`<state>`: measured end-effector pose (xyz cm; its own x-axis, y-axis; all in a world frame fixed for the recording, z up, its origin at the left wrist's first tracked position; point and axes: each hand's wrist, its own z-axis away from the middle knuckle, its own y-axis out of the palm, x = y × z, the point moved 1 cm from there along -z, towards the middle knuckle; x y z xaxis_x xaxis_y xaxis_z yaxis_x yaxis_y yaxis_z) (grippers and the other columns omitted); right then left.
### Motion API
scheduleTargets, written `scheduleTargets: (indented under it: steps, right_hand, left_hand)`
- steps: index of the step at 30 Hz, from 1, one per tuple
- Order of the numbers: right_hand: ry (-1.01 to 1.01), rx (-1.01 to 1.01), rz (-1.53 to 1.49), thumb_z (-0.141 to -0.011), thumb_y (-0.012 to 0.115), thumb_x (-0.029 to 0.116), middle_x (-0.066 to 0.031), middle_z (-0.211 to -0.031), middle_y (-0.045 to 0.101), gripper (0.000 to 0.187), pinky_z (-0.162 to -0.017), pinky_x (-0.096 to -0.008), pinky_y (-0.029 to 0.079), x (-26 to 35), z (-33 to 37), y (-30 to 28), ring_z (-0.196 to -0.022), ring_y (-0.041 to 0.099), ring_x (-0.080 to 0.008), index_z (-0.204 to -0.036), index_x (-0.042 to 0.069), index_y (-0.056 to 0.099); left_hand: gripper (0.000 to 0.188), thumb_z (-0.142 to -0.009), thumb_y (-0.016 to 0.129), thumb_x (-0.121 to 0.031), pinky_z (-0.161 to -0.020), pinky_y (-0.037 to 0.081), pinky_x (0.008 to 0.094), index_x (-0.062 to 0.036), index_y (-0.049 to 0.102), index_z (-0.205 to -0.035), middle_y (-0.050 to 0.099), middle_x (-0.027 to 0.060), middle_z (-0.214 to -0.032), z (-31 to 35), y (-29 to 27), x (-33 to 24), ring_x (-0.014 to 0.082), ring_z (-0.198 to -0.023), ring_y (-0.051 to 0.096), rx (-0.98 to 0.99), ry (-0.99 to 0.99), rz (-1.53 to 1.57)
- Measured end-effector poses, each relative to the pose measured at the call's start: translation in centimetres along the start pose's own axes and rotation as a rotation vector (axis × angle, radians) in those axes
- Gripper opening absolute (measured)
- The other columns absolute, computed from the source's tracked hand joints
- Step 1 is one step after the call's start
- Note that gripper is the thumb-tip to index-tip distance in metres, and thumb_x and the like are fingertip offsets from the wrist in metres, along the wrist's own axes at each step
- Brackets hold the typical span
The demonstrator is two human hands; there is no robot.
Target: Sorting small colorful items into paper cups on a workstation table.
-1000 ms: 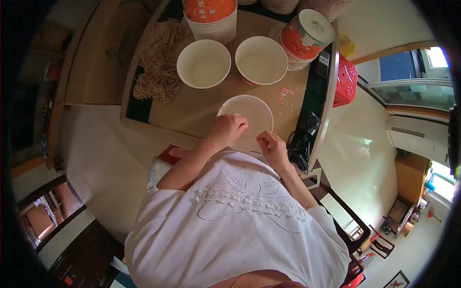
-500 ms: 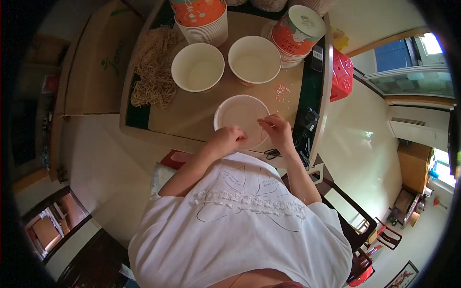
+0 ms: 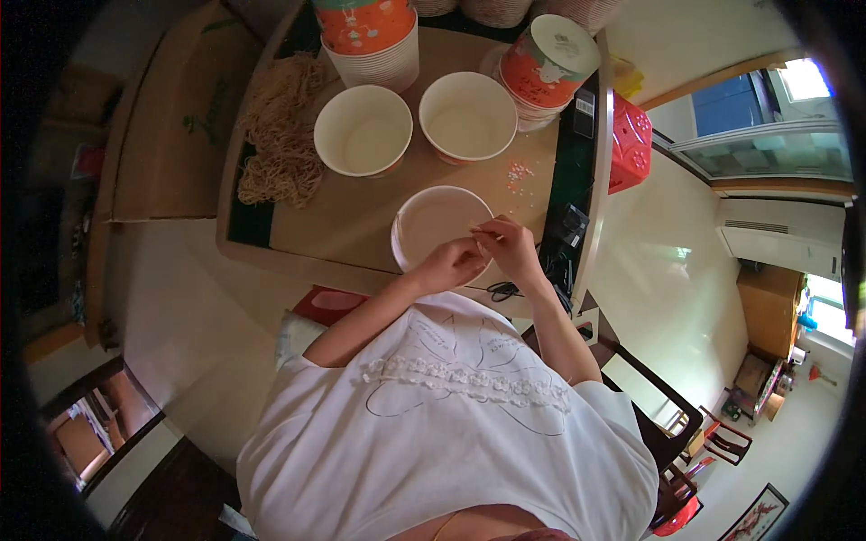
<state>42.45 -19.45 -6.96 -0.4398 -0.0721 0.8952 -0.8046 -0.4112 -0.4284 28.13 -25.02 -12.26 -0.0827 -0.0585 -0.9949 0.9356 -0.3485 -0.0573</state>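
Note:
My left hand (image 3: 456,261) and my right hand (image 3: 507,245) meet over the near right rim of a pale paper bucket (image 3: 397,236) at the table's front edge. Both are closed in a pinch, fingertips almost touching. A thin string, barely visible, seems to be in the right fingers; what the left fingers pinch is hidden. Behind the near bucket stand two more open paper buckets, the left one (image 3: 363,131) and the right one (image 3: 468,117). A tangled heap of tan string (image 3: 281,135) lies at the left.
Stacked orange and white buckets (image 3: 372,63) rise at the back, with another upside-down stack (image 3: 546,77) at the right. Small pink and white beads (image 3: 518,173) lie scattered on the cardboard sheet (image 3: 334,216). A black device (image 3: 573,225) and cables sit along the right edge, near a red stool (image 3: 631,144).
My left hand has moved right, up to my right hand, so the fingertips now come together. The whole view has shifted slightly, and the buckets stand as before.

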Motion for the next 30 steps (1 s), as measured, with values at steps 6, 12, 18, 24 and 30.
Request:
scheduleTargets:
  steps: [6, 12, 18, 24, 30]
  right_hand:
    - [-0.06, 0.079, 0.005, -0.079, 0.065, 0.003, -0.0095, -0.081, 0.062, 0.014, -0.061, -0.0264, 0.048, 0.5, 0.3, 0.4, -0.07, 0.06, -0.0176, -0.092, 0.0, 0.068]
    - [-0.125, 0.077, 0.083, -0.079, 0.065, 0.002, -0.0117, -0.083, 0.064, 0.01, -0.061, -0.0266, 0.049, 1.4, 0.2, 0.5, -0.07, 0.061, -0.0137, -0.088, -0.002, 0.066]
    - [0.036, 0.171, 0.083, -0.078, 0.065, 0.003, -0.0113, -0.075, 0.063, 0.008, -0.061, -0.0269, 0.048, 1.2, 0.1, 0.1, -0.067, 0.062, -0.0183, -0.084, -0.001, 0.064]
    - [-0.077, 0.118, 0.279, -0.077, 0.063, 0.013, -0.0147, -0.075, 0.063, 0.01, -0.062, -0.0391, 0.049, 1.1, 0.2, -0.1, -0.07, 0.061, -0.0352, -0.084, 0.006, 0.064]
    - [-0.009, 0.171, 0.28, -0.077, 0.063, 0.012, -0.0143, -0.078, 0.065, 0.009, -0.064, -0.0392, 0.05, 0.5, 0.0, -0.1, -0.072, 0.063, -0.0333, -0.084, 0.007, 0.065]
  left_hand:
    - [0.014, -0.095, 0.048, -0.016, -0.065, 0.051, 0.0248, -0.0037, 0.053, -0.089, 0.061, 0.0057, -0.085, 0.4, -1.3, 0.8, 0.0109, -0.072, 0.06, -0.309, -0.325, 0.788]
    - [0.014, -0.093, 0.052, -0.016, -0.062, 0.05, 0.0246, -0.0041, 0.052, -0.085, 0.061, 0.0044, -0.079, 0.2, -1.8, 0.0, 0.0113, -0.071, 0.061, -0.435, -0.417, 0.803]
    - [0.01, -0.086, 0.06, -0.008, -0.058, 0.048, 0.0241, -0.0044, 0.051, -0.082, 0.059, 0.0024, -0.076, 0.5, -2.8, 1.7, 0.0091, -0.065, 0.056, -0.323, -0.256, 0.434]
    - [0.019, -0.075, 0.068, -0.009, -0.06, 0.047, 0.0271, -0.0034, 0.053, -0.087, 0.054, 0.0047, -0.07, 0.8, -3.3, -0.4, 0.0129, -0.063, 0.054, -0.197, 0.055, -0.072]
    - [0.017, -0.078, 0.069, -0.01, -0.06, 0.046, 0.0252, -0.0027, 0.056, -0.087, 0.056, 0.0, -0.072, 1.2, -2.1, -2.5, 0.0084, -0.066, 0.054, 0.02, -0.066, -0.157]
